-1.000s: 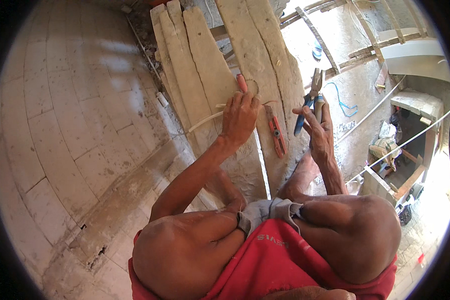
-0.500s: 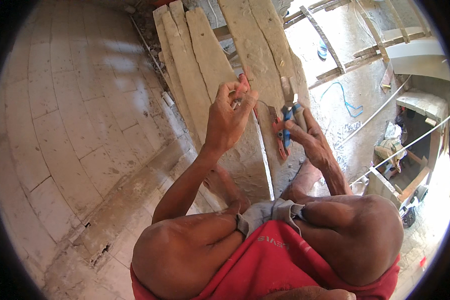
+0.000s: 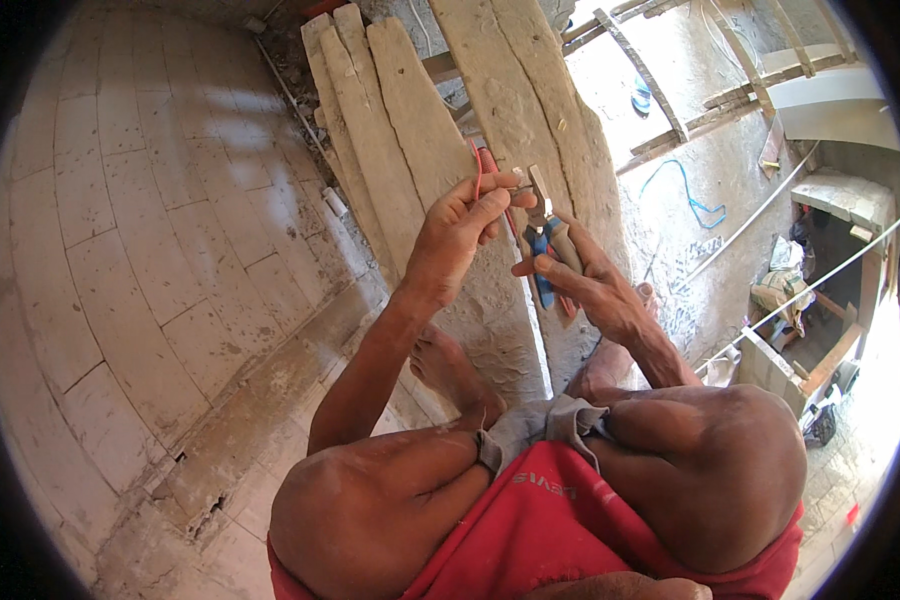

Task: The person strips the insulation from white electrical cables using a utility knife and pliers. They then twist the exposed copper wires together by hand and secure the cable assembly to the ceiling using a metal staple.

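Note:
My left hand (image 3: 457,232) is closed in a pinch on a thin red wire (image 3: 476,163), which loops up beyond the fingers. In my right hand (image 3: 592,275) is a pair of pliers (image 3: 541,240) with blue and grey handles, its metal jaws pointing away from me. The jaws are at my left fingertips; whether they grip the wire's end is too small to tell. Beneath the pliers a red-edged tool (image 3: 568,308) lies on the plank, mostly hidden by my right hand. Both hands are above the wide wooden plank (image 3: 500,90).
Rough boards (image 3: 410,90) lie left of the plank. My bare feet (image 3: 450,365) flank it. A tiled floor (image 3: 140,250) spreads left. At the right are a blue cord (image 3: 692,195), a wooden frame (image 3: 655,90), a white pole (image 3: 760,215) and a box-like recess (image 3: 820,290) with clutter.
The pliers have moved left, bringing their jaws to my left fingertips. My left hand has shifted slightly, still pinching, and the red wire's loop shows more clearly.

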Available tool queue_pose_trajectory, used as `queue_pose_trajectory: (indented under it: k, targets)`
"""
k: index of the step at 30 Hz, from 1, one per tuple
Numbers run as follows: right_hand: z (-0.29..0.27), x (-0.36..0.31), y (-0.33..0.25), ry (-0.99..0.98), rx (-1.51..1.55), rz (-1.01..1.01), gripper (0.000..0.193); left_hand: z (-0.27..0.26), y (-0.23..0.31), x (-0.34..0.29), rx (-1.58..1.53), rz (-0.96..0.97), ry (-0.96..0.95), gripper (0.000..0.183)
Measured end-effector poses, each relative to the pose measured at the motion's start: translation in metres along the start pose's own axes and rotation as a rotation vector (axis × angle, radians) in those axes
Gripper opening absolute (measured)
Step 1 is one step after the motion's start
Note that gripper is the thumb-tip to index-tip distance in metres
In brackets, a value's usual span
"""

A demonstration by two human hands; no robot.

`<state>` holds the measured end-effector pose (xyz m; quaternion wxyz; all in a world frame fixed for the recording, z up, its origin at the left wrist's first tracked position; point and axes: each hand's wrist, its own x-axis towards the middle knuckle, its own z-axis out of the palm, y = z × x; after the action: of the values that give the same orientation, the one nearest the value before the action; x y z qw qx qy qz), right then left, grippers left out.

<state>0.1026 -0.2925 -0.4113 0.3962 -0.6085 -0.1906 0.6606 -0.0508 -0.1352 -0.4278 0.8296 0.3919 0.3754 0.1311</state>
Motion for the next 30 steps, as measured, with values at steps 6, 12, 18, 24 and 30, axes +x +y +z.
queue_pose_trajectory:
  k: [6, 12, 18, 24, 30]
  targets:
    - [0.004, 0.003, -0.01, 0.047, -0.049, -0.089, 0.067, 0.012, 0.011, -0.007, 0.306, -0.023, 0.022, 0.031]
    - [0.004, 0.001, -0.007, 0.188, -0.325, -0.12, 0.059, 0.011, 0.005, -0.003, 0.346, -0.051, -0.028, 0.03]
    - [0.001, -0.003, -0.016, 0.239, -0.528, -0.211, 0.055, 0.014, -0.005, -0.005, 0.597, 0.14, -0.039, 0.036]
    - [-0.005, -0.001, -0.008, 0.15, -0.339, -0.195, 0.056, 0.009, -0.001, -0.006, 0.925, 0.296, -0.106, 0.048]
    - [-0.01, -0.009, -0.019, 0.027, -0.33, -0.081, 0.064, -0.015, -0.012, 0.008, 1.272, 0.645, -0.176, 0.047]
